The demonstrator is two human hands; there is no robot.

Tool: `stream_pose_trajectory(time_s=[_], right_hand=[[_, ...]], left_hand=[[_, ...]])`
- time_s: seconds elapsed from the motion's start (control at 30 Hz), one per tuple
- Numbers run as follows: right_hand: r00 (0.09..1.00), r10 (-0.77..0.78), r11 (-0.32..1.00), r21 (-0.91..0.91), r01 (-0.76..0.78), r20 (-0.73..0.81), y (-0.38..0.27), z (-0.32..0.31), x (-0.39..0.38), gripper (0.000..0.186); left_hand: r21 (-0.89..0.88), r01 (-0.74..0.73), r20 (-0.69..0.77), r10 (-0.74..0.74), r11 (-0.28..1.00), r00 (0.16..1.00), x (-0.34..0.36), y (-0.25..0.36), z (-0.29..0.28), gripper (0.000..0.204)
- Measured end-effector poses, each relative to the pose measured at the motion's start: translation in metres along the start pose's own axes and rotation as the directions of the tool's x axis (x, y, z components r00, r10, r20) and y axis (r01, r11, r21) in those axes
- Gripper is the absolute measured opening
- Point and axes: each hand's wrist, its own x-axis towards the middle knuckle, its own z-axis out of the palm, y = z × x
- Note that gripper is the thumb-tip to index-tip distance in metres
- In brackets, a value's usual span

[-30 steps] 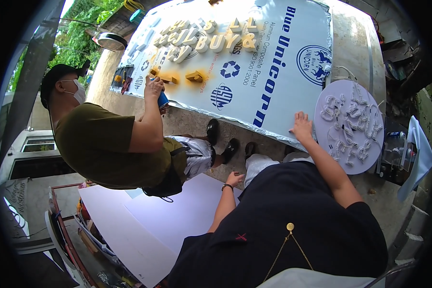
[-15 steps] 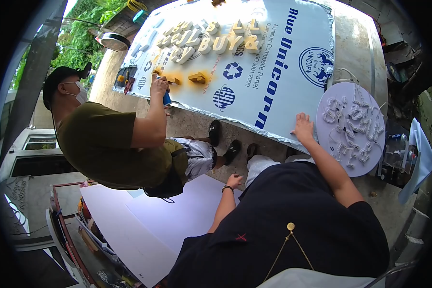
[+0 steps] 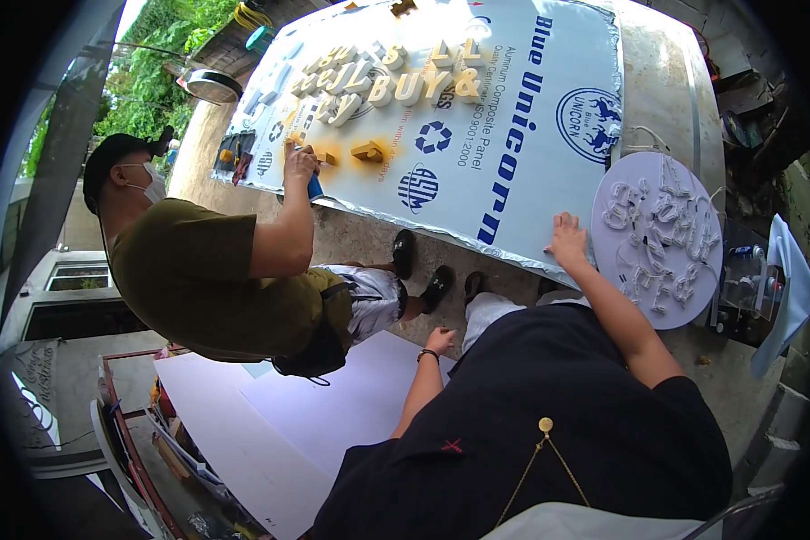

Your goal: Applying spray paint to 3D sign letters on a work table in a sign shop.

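My right hand (image 3: 566, 238) lies flat with fingers spread on the near corner of a large panel covered in printed blue-and-white film (image 3: 558, 193). Low at my side, my left hand (image 3: 440, 340) has curled fingers; whatever they may hold is too small to make out. Beside my right arm is a round white board (image 3: 614, 261) bearing raised white letters with wires. To the left, a masked person in an olive shirt (image 3: 184, 261) holds a blue spray can (image 3: 314, 186) over the panel. Two yellow-painted letter pieces (image 3: 367, 151) lie near that can, amid yellow overspray.
Several cream raised letters (image 3: 409, 87) stand on the panel's far part. White sheets (image 3: 315, 405) lie behind the person at the left. At the right are a clear bin with spray cans (image 3: 742, 283) and a pale blue hanging sheet (image 3: 787, 288). Concrete steps (image 3: 769, 441) edge the lower right.
The view has shifted slightly. The other person's hand with the spray can stays near the yellow letter pieces, and their head has tilted a little lower. My hands keep their places.
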Motion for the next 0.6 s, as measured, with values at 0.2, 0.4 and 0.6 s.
stream_pose_trajectory(time_s=[0.2,0.4,0.6], right_hand=[[0.999,0.015,1.000,0.018,-0.014,-0.030,0.0008,0.0052,0.0025,0.071],[0.999,0.010,0.999,0.032,-0.009,-0.032,0.0018,0.0088,0.0040,0.071],[0.999,0.008,0.999,0.035,-0.007,-0.035,0.0017,0.0081,0.0039,0.072]], left_hand=[[-0.021,-0.015,0.012,0.015,1.000,1.000,0.0071,-0.0055,0.0017,0.053],[-0.009,-0.002,0.036,0.002,1.000,0.999,0.0069,-0.0056,0.0058,0.049],[-0.051,-0.022,0.015,0.023,0.998,1.000,0.0072,-0.0038,0.0087,0.050]])
